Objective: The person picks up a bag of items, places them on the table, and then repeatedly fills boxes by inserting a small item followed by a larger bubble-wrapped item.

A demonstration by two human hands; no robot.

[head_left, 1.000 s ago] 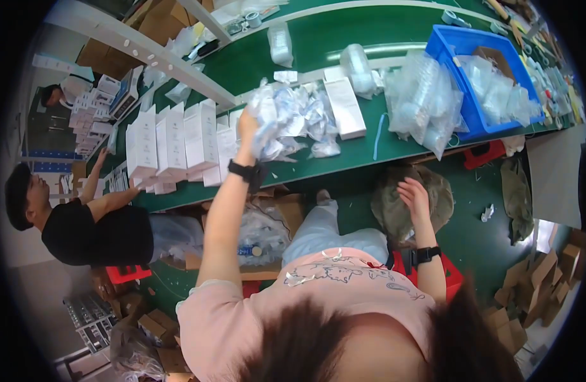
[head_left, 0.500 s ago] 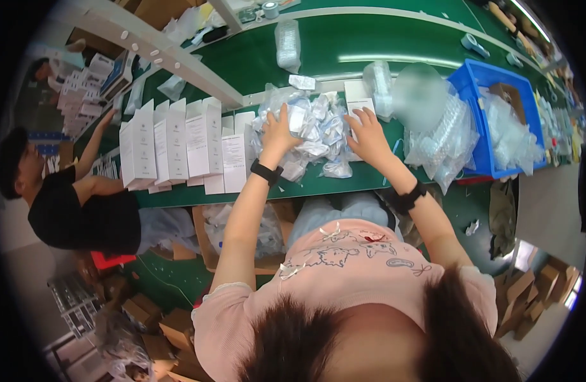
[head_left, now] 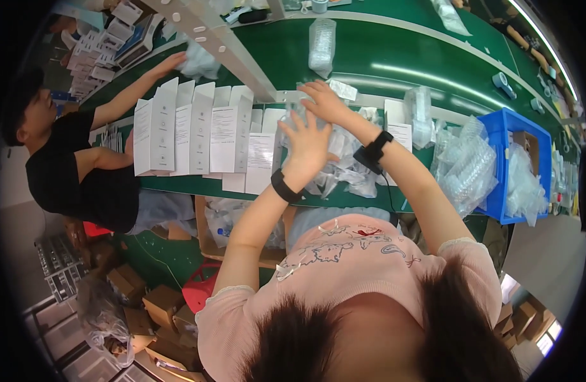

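Observation:
Over a pile of small clear plastic bags with white contents (head_left: 353, 177), my left hand (head_left: 305, 148) is spread with its fingers apart. My right hand (head_left: 329, 103) reaches across the far side of the pile, just beyond the left fingertips, with its fingers stretched out. No object shows gripped in either hand, and both hide part of the pile. A small white packet (head_left: 344, 90) lies beside the right hand. To the left of the pile stand several white printed cartons (head_left: 224, 134) with raised flaps. Another white carton (head_left: 398, 121) lies right of the pile.
Bubble-wrap pouches (head_left: 463, 162) lie at the right by a blue bin (head_left: 501, 191) holding more plastic. A wrapped bundle (head_left: 322, 48) rests farther back. A metal post (head_left: 226, 51) rises at the far left. A co-worker's arm (head_left: 134, 76) reaches toward a clear bag (head_left: 200, 62).
My right hand has crossed leftward over the pile to beside my left hand. The whole view has shifted. The co-worker's hand is now at a clear plastic bag.

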